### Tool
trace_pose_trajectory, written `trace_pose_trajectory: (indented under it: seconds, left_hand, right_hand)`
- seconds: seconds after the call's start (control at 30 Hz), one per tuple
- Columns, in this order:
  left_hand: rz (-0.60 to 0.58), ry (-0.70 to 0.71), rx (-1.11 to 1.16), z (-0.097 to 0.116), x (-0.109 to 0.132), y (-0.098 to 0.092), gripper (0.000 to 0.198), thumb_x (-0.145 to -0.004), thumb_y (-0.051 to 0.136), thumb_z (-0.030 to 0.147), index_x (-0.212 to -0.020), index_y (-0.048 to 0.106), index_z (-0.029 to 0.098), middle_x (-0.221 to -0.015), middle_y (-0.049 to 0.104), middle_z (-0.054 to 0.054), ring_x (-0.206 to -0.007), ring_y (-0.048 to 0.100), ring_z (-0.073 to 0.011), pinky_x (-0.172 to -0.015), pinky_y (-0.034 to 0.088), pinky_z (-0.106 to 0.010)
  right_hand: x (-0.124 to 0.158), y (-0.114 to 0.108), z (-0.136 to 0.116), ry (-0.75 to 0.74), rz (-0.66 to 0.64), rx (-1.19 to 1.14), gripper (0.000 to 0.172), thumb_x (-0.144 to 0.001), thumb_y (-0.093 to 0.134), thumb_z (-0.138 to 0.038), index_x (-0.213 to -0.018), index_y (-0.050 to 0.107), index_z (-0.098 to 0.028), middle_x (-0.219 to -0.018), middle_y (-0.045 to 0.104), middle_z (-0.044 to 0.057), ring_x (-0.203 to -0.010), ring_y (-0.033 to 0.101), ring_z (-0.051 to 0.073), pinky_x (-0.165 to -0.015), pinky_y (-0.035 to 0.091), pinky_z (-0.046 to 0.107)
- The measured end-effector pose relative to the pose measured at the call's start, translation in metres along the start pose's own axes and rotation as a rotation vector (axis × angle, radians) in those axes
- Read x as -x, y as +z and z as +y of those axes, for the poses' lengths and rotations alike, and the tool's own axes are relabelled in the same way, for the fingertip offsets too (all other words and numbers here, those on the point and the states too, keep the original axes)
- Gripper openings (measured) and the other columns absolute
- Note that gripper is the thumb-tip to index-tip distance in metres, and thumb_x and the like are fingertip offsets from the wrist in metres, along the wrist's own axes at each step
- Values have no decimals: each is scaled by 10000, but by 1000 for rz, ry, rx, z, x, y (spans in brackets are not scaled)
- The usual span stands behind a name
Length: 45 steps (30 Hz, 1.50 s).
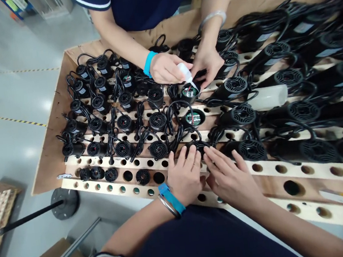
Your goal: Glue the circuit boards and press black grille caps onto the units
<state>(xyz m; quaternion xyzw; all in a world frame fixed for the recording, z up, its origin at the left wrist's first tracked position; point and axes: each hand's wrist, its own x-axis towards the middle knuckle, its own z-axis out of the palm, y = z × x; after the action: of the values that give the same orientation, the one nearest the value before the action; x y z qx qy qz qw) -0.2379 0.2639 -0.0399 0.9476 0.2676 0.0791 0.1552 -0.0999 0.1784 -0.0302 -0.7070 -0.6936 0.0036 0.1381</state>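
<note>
While left hand point(185, 180) and right hand point(231, 175) touch black canister point(200, 143), fingers outstretched, circuit board point(193, 119) in uncapped canister point(202, 116)

Inside a tan wooden wall point(52, 154) at the left and back: rows of round black cans with cords point(157, 122) on long pale wooden rails with round holes point(143, 163). In the middle, one open round black can point(193, 118) before another open round black can point(190, 93). Among the cans on the right, a cloudy white plastic cylinder point(268, 97). Down in front, left hand point(185, 176) next to right hand point(231, 177).
</note>
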Motion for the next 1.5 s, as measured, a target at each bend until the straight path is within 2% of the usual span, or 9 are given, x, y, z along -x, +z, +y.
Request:
trace_pose_trajectory:
  seconds: [0.07,0.17,0.23,0.33,0.53,0.7,0.93,1.23,1.5]
  left_hand:
    - [-42,7,76,-8,5,-7,676,-843,507,429,-1417,367,102,-1502,346,-110,-1388,308,-291,-1096,318,-523]
    - [5,21,124,-19,13,-17,722,-849,506,448,-1412,342,27,-1493,348,-166,-1416,258,-272,-1106,339,-441]
    - [32,53,103,-20,13,-21,712,-860,492,413,-1407,328,-12,-1495,328,-199,-1427,231,-269,-1120,324,-415]
    - [-14,139,48,-13,3,-19,714,-835,520,396,-1393,356,-16,-1493,324,-209,-1416,250,-301,-1128,312,-432]
    - [11,160,-171,3,-16,-6,549,-876,443,267,-1319,461,-56,-1404,432,-255,-1332,397,-339,-1085,372,-442]
    - [30,192,-296,8,-22,-8,441,-877,427,172,-1230,560,-56,-1321,508,-273,-1259,484,-350,-1036,432,-437]
    - [57,189,-329,8,-23,-7,439,-882,434,182,-1225,565,-57,-1308,525,-258,-1245,498,-348,-1023,454,-427]
    - [90,214,-265,2,-23,-1,449,-872,420,158,-1239,545,-69,-1288,530,-289,-1245,498,-354,-1013,452,-471]
    - [137,238,-307,4,-24,-4,423,-860,419,148,-1183,594,-62,-1251,570,-271,-1205,540,-341,-982,479,-443]
  right_hand:
    - [-2,0,0,-7,-8,17,395,-862,434,-178,-1203,569,-32,-1358,495,157,-1249,472,249,-1126,223,447]
    - [-5,-2,-1,-12,10,58,391,-854,421,-167,-1177,591,-28,-1351,504,149,-1236,483,235,-1085,297,404]
    - [-7,-2,-3,-9,19,99,395,-839,421,-158,-1163,603,-23,-1348,509,147,-1228,487,235,-1047,341,388]
    - [-8,-2,-6,8,10,160,423,-803,434,-145,-1167,604,-13,-1349,508,148,-1232,476,243,-997,379,384]
    - [-8,2,-10,4,23,222,452,-807,433,-165,-1193,587,11,-1340,512,169,-1261,425,268,-1018,334,429]
    - [-11,0,-10,32,82,157,434,-826,438,-233,-1163,616,-24,-1293,558,157,-1208,464,249,-1043,275,446]
    - [-15,1,-12,75,69,166,422,-821,477,-234,-1170,620,-45,-1336,526,142,-1209,432,246,-978,302,418]
    - [-19,1,-13,58,10,250,377,-859,474,-192,-1188,626,-87,-1328,528,157,-1194,427,278,-985,296,466]
    - [-19,6,-13,56,55,265,369,-846,478,-184,-1157,643,-76,-1311,543,156,-1190,427,276,-970,326,450]
